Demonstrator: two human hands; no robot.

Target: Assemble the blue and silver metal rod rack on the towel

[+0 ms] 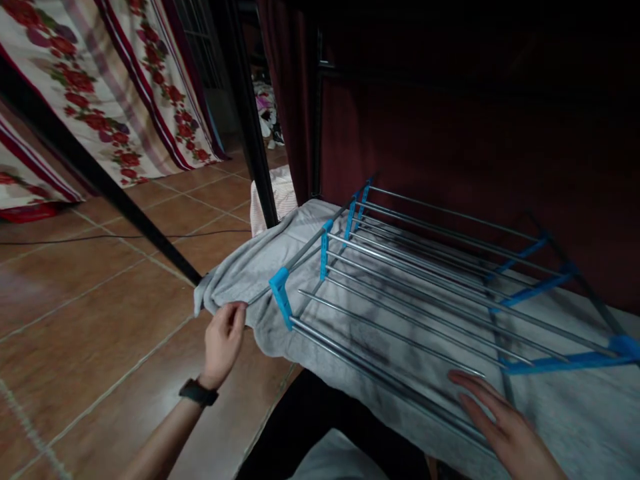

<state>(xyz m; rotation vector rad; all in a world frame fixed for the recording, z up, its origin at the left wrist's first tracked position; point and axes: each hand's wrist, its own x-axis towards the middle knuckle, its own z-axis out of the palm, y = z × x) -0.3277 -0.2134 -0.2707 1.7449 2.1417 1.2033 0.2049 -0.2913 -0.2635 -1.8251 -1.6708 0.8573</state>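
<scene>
A drying rack (420, 261) of metal rods and blue plastic brackets lies across a grey blanket in front of me. My left hand (223, 341), with a dark watch on the wrist, pinches the end of a thin grey rod (259, 295) beside the near-left blue bracket (280, 293). How that rod joins the bracket is hard to make out. My right hand (503, 419) is open, fingers apart, close to the right end of a thin metal rod (390, 331). That rod's left end stops short of the bracket. Whether my right fingertips touch it, I cannot tell.
The grey blanket (245, 267) covers a low bed-like surface. Black posts (120, 200) stand at its left, with a dark red curtain (287, 100) behind. A floral curtain (125, 87) hangs beyond the tiled floor (100, 320), where a thin cable (200, 234) runs.
</scene>
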